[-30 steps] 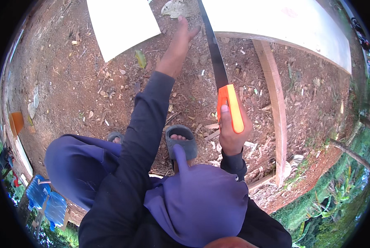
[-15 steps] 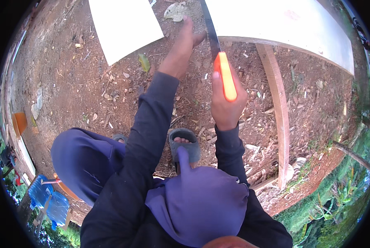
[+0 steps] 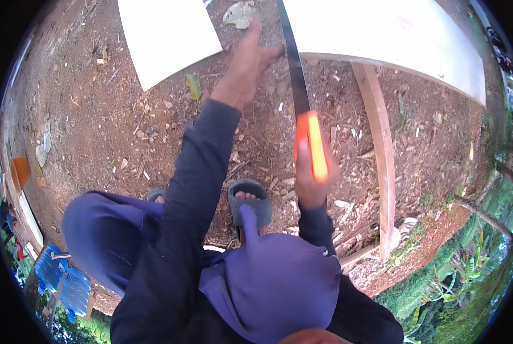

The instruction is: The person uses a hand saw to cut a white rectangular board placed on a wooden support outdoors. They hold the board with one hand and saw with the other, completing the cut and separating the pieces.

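While the handsaw (image 3: 298, 83) is held along the left edge of the white-faced panel (image 3: 382, 28), its orange handle (image 3: 312, 135) has been drawn back toward the body. Half a second ago the handle was pushed up close to the panel's near edge; now more of the dark blade is bared on the near side of that edge, much as it was a second ago. A back-and-forth stroke is therefore judged to be under way, with the pull now made. Whether the teeth are biting cannot be told, since the blade's far end is cut off by the picture's top.

The handle is gripped by the right hand (image 3: 312, 194), blurred, with the thumb laid along it. Nothing is seen to be grasped by the left hand (image 3: 242, 71), which is kept to the left of the panel, fingers extended and thumb spread toward the blade; whether the blade is touched by it cannot be told. Its place is hardly changed.

Farther left of the panel, a white sheet (image 3: 167, 40) is seen, with a dry pale leaf (image 3: 239, 14) lying between the two. From beneath the panel's near edge, a wooden batten (image 3: 379, 132) is seen running toward the body. Nearer the body than the panel, a grey sandal (image 3: 252, 211) is worn on one foot.
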A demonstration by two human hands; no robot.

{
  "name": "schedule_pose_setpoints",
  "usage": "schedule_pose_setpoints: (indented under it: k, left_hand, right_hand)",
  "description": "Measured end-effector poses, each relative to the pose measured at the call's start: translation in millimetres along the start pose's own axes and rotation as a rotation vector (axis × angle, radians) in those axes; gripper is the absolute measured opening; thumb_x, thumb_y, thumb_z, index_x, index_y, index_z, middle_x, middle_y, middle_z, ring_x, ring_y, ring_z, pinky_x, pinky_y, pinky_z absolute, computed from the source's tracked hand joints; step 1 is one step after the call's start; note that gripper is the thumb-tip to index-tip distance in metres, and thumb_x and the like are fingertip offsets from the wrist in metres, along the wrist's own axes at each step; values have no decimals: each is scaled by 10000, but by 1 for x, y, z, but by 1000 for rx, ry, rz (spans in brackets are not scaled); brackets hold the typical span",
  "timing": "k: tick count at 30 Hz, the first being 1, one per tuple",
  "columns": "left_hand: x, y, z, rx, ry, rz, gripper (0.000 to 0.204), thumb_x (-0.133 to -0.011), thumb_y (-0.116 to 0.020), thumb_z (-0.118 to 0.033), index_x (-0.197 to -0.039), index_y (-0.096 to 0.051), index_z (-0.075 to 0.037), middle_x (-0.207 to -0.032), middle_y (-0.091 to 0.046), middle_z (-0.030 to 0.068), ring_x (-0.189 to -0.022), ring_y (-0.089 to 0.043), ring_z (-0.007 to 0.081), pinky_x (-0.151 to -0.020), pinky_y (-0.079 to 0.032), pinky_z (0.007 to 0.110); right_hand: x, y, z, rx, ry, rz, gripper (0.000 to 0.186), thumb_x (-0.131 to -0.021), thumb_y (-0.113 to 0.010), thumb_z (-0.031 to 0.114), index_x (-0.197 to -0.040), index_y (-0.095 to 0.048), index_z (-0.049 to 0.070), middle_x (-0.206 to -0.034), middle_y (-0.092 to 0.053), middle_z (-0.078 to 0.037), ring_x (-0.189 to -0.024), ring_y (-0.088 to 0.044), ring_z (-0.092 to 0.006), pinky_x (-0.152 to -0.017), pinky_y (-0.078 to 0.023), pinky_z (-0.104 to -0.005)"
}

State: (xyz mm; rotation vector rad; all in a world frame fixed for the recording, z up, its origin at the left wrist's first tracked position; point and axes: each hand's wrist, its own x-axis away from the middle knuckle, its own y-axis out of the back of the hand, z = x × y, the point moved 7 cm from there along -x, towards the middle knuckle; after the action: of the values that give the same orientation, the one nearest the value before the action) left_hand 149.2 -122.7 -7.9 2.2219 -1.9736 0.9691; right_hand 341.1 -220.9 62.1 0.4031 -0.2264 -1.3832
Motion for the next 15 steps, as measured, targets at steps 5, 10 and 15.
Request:
schedule_pose_setpoints:
  k: [5,10,15]
  left_hand:
    - [1,-12,4,-115,-41,18,1107,-993,-51,-761,-1508,-226,203,-1614,-176,391,-1573,-127,390,-1280,-55,457]
    - [-3,-12,-2,19,-25,34,1125,-976,-83,-787,-1529,-184,187,-1631,-162,367,-1577,-110,383,-1279,-20,450]
    - [-2,-11,1,-34,-46,41,1117,-972,-43,-781,-1541,-162,173,-1640,-114,364,-1582,-67,381,-1277,-9,455]
  right_hand:
    - [63,34,-9,-148,-100,-37,420,-962,-603,42,-1355,-593,-106,-1218,-715,-234,-1040,-725,-241,-899,-565,-323]
    - [-73,-23,13,-60,-118,14,386,-984,-635,79,-1340,-618,-69,-1133,-735,-199,-970,-726,-217,-849,-563,-331]
    - [73,43,-3,-53,-86,18,403,-972,-628,58,-1336,-602,-112,-1220,-709,-245,-1099,-713,-270,-951,-546,-369]
